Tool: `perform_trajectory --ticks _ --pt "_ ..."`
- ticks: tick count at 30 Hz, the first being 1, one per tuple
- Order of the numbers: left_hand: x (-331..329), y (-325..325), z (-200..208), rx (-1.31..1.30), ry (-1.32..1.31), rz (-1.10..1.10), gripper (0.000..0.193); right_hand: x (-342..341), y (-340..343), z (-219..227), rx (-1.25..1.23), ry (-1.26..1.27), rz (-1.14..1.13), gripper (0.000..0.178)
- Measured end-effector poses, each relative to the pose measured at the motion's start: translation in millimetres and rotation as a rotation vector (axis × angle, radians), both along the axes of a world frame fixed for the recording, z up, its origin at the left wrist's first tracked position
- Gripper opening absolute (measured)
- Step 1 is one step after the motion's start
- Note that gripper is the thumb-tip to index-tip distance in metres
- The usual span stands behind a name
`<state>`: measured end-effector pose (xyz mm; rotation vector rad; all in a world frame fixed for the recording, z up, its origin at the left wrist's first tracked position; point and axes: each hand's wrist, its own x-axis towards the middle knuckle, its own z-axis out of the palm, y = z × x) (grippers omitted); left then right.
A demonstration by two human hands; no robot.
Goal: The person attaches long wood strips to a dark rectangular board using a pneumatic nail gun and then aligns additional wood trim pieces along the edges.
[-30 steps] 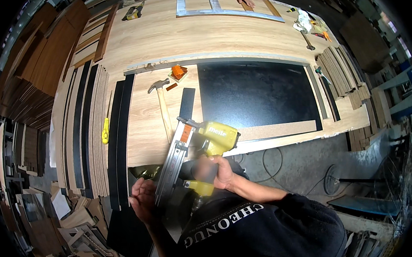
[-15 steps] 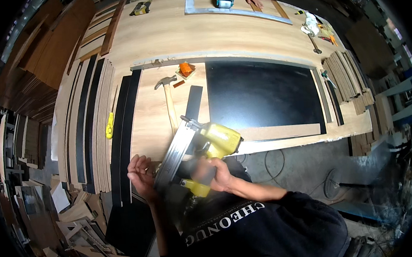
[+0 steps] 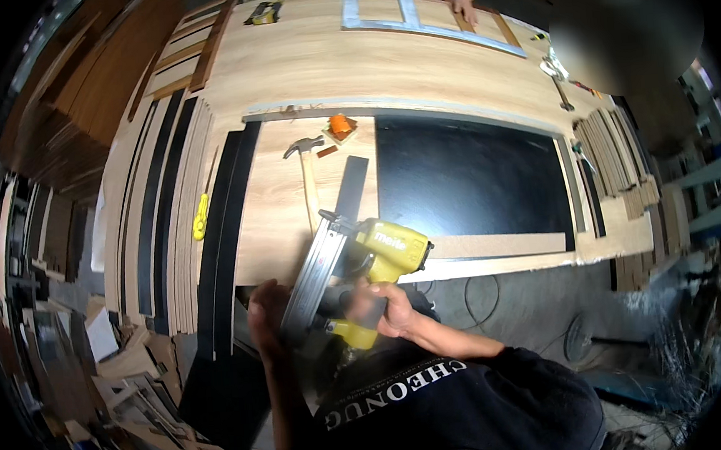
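A long workbench of pale wood fills the workshop, with strips of dark and light board stacked along its left side and a large black panel lying on it. At the near edge a person holds a yellow nail gun just over the bench's edge. The right hand is wrapped tight around the gun's handle; the left hand is pressed against the lower end of the long metal magazine, fingers curled onto it. Beyond the gun, a hammer and a small orange object lie on the wood. A yellow utility knife rests among the strips. Another person's hand touches a grey frame at the far side.
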<state>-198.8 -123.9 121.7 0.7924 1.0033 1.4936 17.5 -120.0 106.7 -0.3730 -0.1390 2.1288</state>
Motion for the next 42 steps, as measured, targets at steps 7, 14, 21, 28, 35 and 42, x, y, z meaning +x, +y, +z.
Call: perform_trajectory --ticks 7,14,21,28,35,42 --pt "-4 -16 24 0.148 1.272 0.288 0.049 -10 13 23 0.076 -0.139 0.112 0.010" --pt "24 -21 44 -0.158 0.807 -0.121 0.080 -49 24 26 0.692 -0.581 0.422 0.019" --pt "-30 -68 34 -0.476 0.679 0.165 0.041 -119 1 11 1.314 -0.894 0.708 0.020" --pt "-98 -182 -24 -0.581 0.303 0.616 0.032 -141 -2 42 1.848 -0.932 1.075 0.042" --pt "-167 -318 -35 -0.906 0.293 1.183 0.015 -77 11 -2 1.514 -0.947 1.286 0.043" --pt "-215 -446 -20 -1.163 1.047 1.212 0.040 -71 9 1 1.439 -0.975 1.164 0.036"
